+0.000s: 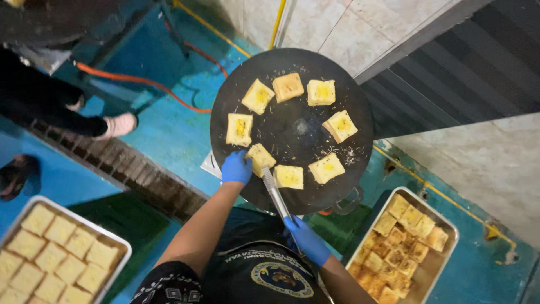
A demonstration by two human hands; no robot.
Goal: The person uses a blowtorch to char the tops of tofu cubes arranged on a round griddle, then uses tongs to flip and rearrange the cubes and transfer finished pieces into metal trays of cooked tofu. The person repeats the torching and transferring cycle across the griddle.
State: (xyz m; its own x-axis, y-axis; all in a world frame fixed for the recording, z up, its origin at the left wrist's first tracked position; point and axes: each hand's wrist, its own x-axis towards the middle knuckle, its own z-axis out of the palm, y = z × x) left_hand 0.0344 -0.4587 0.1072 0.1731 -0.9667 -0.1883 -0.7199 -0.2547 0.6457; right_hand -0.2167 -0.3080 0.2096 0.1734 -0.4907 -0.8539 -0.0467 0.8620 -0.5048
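A round black griddle [292, 126] carries several square bread slices in a ring. My left hand [236, 167], in a blue glove, rests on the bread slice [261, 159] at the griddle's near left edge. My right hand [307, 239], also gloved blue, grips metal tongs [275, 194] whose tips reach that same slice.
A metal tray [447, 225] of browned toast sits at the lower right. A tray [112, 239] of pale uncooked slices sits at the lower left. Another person's leg and shoe [118, 125] show at the left, beside an orange hose [140, 81] on the blue floor.
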